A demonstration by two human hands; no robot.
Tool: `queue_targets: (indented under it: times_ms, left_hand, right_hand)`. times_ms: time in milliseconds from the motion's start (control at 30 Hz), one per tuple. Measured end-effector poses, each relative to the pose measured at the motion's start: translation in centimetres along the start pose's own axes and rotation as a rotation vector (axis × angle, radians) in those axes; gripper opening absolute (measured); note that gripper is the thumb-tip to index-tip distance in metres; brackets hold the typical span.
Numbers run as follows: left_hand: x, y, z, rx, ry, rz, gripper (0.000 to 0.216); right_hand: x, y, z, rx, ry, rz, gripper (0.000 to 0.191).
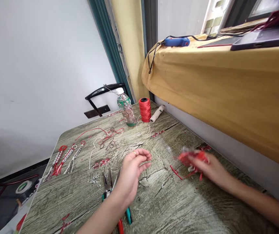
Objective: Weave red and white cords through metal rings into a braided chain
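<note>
My right hand (209, 167) is closed around a bunch of red cord scraps (188, 160), smeared by motion, above the right side of the table. A short red cord piece (176, 172) lies just left of it. My left hand (134, 165) hovers over the middle of the table, fingers apart and slightly curled, holding nothing. Beneath its wrist lie pliers (107, 185) with teal grips, and a red-handled tool (120, 226) partly hidden by the arm. Small silver rings (95, 178) and a patch of red beads (101, 163) are left of that hand.
Three braided tassels (67, 156) lie at the left edge of the wooden table (154, 204). Toward the back stand a bottle (127, 110) and a red thread spool (144, 110), beside a cream cord roll (157, 113). A yellow-draped ledge (215, 78) overhangs the right side.
</note>
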State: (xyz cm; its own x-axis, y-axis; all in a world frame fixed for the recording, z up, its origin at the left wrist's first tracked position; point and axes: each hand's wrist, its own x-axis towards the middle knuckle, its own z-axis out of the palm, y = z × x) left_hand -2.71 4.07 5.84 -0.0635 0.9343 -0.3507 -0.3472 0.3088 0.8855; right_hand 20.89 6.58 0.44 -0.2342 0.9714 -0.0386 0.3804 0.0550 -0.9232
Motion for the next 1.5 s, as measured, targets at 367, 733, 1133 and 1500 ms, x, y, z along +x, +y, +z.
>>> queue_targets:
  times_ms: [367, 733, 1133, 1500]
  left_hand:
    - [0.5, -1.1, 1.6, 0.042, -0.054, -0.032, 0.008]
    - [0.0, -0.7, 0.3, 0.088, -0.052, 0.018, 0.008]
    - [-0.1, -1.1, 1.0, -0.088, 0.007, -0.049, 0.01]
    - [3.5, -2.9, 7.3, -0.338, 0.057, -0.065, 0.041]
  right_hand:
    - [-0.6, 4.9, -5.1, -0.501, 0.01, -0.165, 0.06]
    - [-2.7, -0.3, 4.0, -0.781, -0.29, -0.492, 0.085]
    - [3.5, -0.4, 6.7, -0.165, -0.215, -0.375, 0.025]
    - [6.2, -6.0, 6.9, 0.535, 0.114, -0.101, 0.03]
